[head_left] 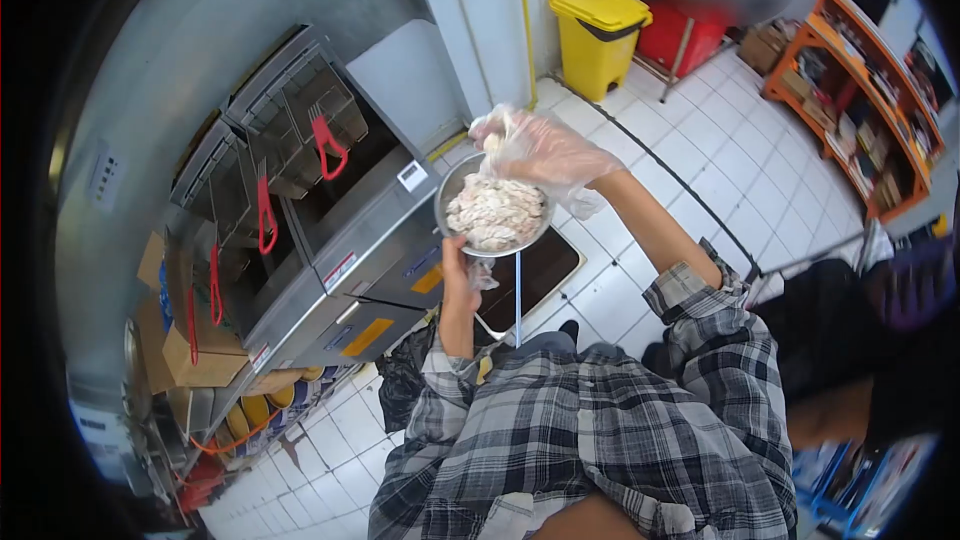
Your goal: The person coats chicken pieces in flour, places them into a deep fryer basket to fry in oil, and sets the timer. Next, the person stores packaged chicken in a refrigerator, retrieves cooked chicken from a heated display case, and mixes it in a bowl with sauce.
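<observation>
A round metal bowl (pixel 445 202) holds pale, flour-coated pieces (pixel 495 212). My left hand (pixel 457 285) grips the bowl's near-left rim, thumb on the edge, with a bit of clear plastic below it. Over the bowl's far-right side is my right hand (pixel 545 150) in a loose clear plastic glove. Its fingers are closed round a small pale piece (pixel 492 143) at the fingertips, just above the far rim. The bowl is near the front edge of a steel deep fryer (pixel 345 250).
Fryer baskets (pixel 300 130) with red handles stand at the left. Cardboard boxes (pixel 205 355) lie beyond the fryer's near end. A yellow bin (pixel 597 45), a red container (pixel 685 37) and an orange shelf (pixel 850 70) stand further off. At the right, another person's arm (pixel 830 412) shows.
</observation>
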Demonstrator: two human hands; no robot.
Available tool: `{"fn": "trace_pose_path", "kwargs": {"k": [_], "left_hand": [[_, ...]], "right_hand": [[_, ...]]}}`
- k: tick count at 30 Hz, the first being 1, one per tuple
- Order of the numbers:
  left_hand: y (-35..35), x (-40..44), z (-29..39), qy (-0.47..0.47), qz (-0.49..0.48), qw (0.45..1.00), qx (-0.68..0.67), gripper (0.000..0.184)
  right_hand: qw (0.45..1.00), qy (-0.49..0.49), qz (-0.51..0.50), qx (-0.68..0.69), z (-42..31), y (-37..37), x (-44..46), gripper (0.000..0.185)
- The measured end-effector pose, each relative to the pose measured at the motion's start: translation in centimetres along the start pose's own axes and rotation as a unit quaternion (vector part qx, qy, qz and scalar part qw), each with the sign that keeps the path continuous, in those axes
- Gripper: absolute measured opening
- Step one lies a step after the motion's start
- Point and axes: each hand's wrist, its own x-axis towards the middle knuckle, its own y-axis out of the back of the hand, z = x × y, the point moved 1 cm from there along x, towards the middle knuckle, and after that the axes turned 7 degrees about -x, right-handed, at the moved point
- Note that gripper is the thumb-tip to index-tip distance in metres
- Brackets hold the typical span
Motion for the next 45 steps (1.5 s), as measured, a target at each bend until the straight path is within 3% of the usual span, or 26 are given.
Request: {"fn": "trace_pose_path", "kwargs": {"k": [1,4,5,8,9,12,15,18,24,30,33,35,38,40,41,42,44,45], "left_hand": [[-1.4,1.6,-0.1,0.007,0.004,1.000,0.004,0.049],[-6.5,6.4,-0.3,-0.024,0.059,0.998,0.006,0.052],[-7.8,7.7,-0.2,-0.023,0.062,0.998,0.021,0.054],[-12.8,11.3,0.7,-0.078,0.053,0.995,-0.030,0.059],[-13.6,12.9,1.2,-0.066,0.085,0.994,-0.019,0.059],[-16.4,18.7,2.0,-0.138,0.139,0.979,-0.048,0.056],[-16.9,24.5,2.8,-0.192,0.157,0.966,-0.076,0.057],[-18.6,27.6,5.7,-0.271,0.244,0.930,-0.051,0.052],[-18.4,28.2,15.6,-0.446,0.272,0.852,-0.030,0.051],[-11.1,27.1,26.3,-0.469,0.433,0.763,0.102,0.055],[-8.7,26.5,31.0,-0.396,0.557,0.703,0.197,0.056],[-9.0,26.0,31.4,-0.400,0.596,0.650,0.251,0.055],[-4.1,27.7,34.5,-0.398,0.650,0.532,0.368,0.048],[-5.2,28.7,33.8,-0.382,0.670,0.477,0.422,0.047],[-6.3,28.9,33.6,-0.330,0.678,0.501,0.425,0.047],[-7.1,25.9,30.0,-0.334,0.654,0.523,0.432,0.048],[-6.7,26.4,29.4,-0.324,0.619,0.563,0.441,0.050],[-6.8,26.2,28.5,-0.336,0.619,0.530,0.472,0.053]], "right_hand": [[0.997,-0.024,-0.044,-0.061,0.5,1.5,1.2,0.049],[0.966,0.091,-0.144,-0.196,5.9,4.2,6.3,0.054],[0.948,0.156,-0.113,-0.253,7.8,4.6,7.6,0.061],[0.911,0.210,-0.153,-0.321,12.2,6.4,11.9,0.064],[0.914,0.232,-0.174,-0.285,14.3,6.7,14.0,0.067],[0.844,0.174,-0.331,-0.385,13.6,10.3,18.8,0.090],[0.826,0.240,-0.320,-0.396,15.7,11.3,23.5,0.084],[0.819,0.336,-0.284,-0.369,18.1,10.8,29.0,0.078],[0.791,0.467,-0.201,-0.339,14.8,7.3,36.1,0.074],[0.790,0.555,-0.109,-0.237,10.0,1.0,44.9,0.076],[0.786,0.588,-0.069,-0.175,8.7,-2.5,49.1,0.078],[0.769,0.619,-0.043,-0.151,8.2,-5.5,50.8,0.080],[0.787,0.611,-0.055,-0.066,9.2,-9.6,54.2,0.083],[0.789,0.610,-0.064,-0.030,10.3,-11.8,55.5,0.081],[0.792,0.606,-0.073,-0.011,10.9,-12.5,55.6,0.080],[0.794,0.601,-0.088,-0.020,11.2,-12.9,50.9,0.079],[0.795,0.590,-0.138,-0.025,12.0,-14.0,51.0,0.077],[0.823,0.507,-0.248,-0.063,12.0,-12.8,49.6,0.072]]}}
